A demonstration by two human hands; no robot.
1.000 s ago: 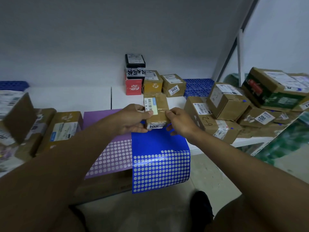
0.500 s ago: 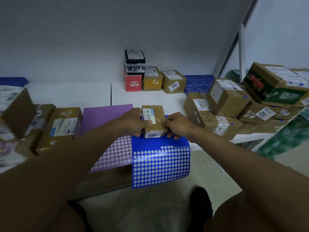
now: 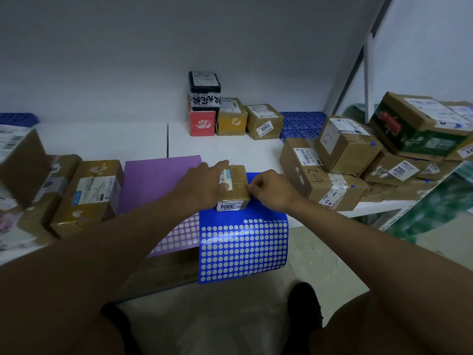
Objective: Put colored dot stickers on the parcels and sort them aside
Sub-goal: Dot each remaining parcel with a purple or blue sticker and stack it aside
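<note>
Small brown parcel, label 3004, sits on top end of blue sticker sheet, middle of white tabletop.
Left hand lies flat over parcel's 9 o'clock side, thumb on top: likely keeps box from sliding.
Right hand at 3 o'clock edge, fingers pinched together against box; sticker between them? Cannot tell.
Purple sheet at 9 o'clock.
Other boxes piled at 2 o'clock.
</note>
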